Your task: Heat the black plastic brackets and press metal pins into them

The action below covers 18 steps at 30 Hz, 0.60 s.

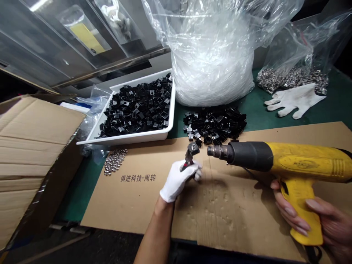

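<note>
My left hand [178, 179], in a white glove, is closed around the handles of pliers [189, 157]. A small black plastic part [194, 147] with a ring-shaped mark on top sits at the jaws of the pliers. Bare, my right hand [297, 212] wraps round the grip of a yellow heat gun [305, 161]. The metal nozzle of the heat gun points left, just right of the black part and apart from it. A pile of similar black parts [217, 123] lies behind the pliers.
A white tray [172, 121] full of black parts stands behind the cardboard sheet [148, 205]. Small metal pieces [115, 161] lie at the left. A large plastic bag [211, 69], a bag of metal pieces [294, 77] and a white glove [295, 101] are behind. A cardboard box [30, 154] stands left.
</note>
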Each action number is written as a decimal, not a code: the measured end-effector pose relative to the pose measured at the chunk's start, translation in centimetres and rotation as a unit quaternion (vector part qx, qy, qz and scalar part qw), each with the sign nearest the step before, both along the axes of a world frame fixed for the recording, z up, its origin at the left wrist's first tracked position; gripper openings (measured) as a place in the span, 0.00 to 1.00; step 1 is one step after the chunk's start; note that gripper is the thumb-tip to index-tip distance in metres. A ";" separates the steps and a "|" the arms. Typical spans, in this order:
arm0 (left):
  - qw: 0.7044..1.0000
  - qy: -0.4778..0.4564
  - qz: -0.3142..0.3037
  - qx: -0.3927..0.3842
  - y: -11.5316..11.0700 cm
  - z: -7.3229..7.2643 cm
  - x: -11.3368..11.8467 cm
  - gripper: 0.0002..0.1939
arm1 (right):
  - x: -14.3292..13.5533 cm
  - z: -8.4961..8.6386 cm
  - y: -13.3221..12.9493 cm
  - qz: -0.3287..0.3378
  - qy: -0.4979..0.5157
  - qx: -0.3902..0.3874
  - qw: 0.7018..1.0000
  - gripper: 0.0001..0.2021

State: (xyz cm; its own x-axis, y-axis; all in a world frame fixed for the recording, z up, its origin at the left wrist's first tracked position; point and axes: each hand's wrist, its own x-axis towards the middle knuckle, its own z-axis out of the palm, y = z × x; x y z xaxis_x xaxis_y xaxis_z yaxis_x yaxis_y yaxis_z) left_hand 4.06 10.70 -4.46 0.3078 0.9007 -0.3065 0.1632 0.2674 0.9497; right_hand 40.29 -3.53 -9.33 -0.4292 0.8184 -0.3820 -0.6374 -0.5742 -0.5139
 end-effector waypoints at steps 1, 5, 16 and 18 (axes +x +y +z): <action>0.997 -0.034 -0.050 -0.052 0.2 0.3 -0.6 0.16 | 0.0 -0.1 0.0 0.000 -0.001 0.000 1.000 0.24; 0.969 -0.083 -0.175 -0.153 0.9 0.7 -2.3 0.17 | 0.5 -0.5 -0.1 0.019 0.001 0.015 1.000 0.24; 0.940 -0.153 -0.225 -0.205 1.5 -0.6 -3.2 0.18 | 1.2 -1.6 -0.2 0.037 -0.008 0.018 0.999 0.27; 0.938 -0.153 -0.230 -0.208 1.5 -0.6 -3.3 0.19 | 1.3 -1.3 -0.1 0.043 -0.008 0.019 0.999 0.27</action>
State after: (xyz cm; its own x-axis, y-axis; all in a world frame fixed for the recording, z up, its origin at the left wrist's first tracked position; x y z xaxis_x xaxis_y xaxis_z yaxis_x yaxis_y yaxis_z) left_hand 0.81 12.24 -5.03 0.7653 0.4737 -0.4359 0.0884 0.5933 0.8001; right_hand 41.55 -3.65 -10.61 -0.4923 0.7928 -0.3594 -0.5777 -0.6064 -0.5464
